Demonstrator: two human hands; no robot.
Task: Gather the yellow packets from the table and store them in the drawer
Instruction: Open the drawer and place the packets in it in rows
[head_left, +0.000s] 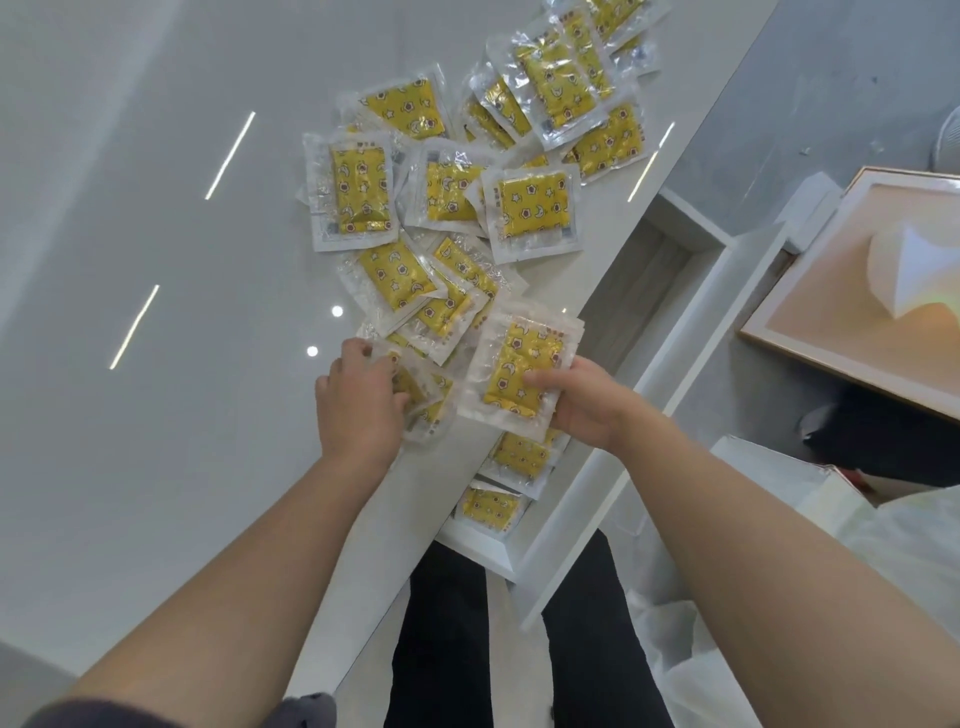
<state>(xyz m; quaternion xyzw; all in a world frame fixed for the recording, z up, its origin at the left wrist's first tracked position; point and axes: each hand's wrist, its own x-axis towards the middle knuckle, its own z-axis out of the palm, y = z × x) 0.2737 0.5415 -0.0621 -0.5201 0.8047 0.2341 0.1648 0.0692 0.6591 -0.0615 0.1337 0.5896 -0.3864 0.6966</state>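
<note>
White table (156, 260), right hand (576, 400) gripping packets (519, 364)

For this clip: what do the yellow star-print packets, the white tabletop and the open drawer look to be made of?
Yellow star-print packets: clear, crinkly plastic film over a yellow printed pouch, judging by glare and wrinkles. Glossy white tabletop: smooth, polished, mirroring ceiling lights; laminate or lacquer, hard to say. Open white drawer: matte white walls, greyish wood-grain bottom, probably coated board.

Roughly fifteen yellow packets (532, 205) are counted on the table (130, 234), overlapping; the exact number cannot be told. Two packets are counted in the one drawer (670, 332).
</note>
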